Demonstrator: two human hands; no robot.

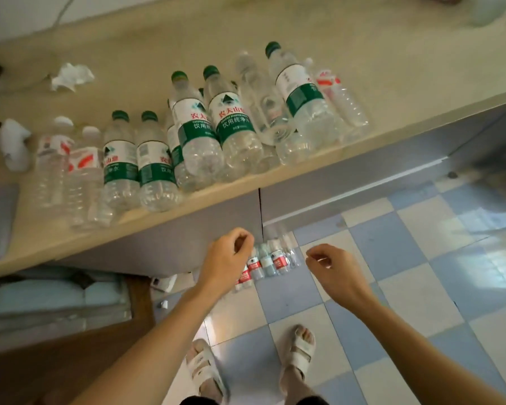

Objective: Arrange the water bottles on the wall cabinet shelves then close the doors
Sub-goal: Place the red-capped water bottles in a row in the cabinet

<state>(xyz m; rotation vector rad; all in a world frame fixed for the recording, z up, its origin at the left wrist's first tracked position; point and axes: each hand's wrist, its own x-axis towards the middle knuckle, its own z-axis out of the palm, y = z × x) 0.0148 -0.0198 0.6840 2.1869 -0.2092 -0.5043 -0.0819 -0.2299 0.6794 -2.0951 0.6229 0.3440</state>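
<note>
Water bottles (146, 159) lined up along the front edge of the surface (362, 33), likely light, smooth, a bit squashy; best held around the middle. Left hand (228, 252) and right hand (330, 270) loosely curled, holding nothing

Bottle row (187, 135) crowding counter front edge from 9 to 2 o'clock, bare countertop (216, 45) behind toward 12, crumpled tissue (72, 76) at 10, floor bottles (268, 260) between both hands, open tiles (406, 273) at 3.
</note>
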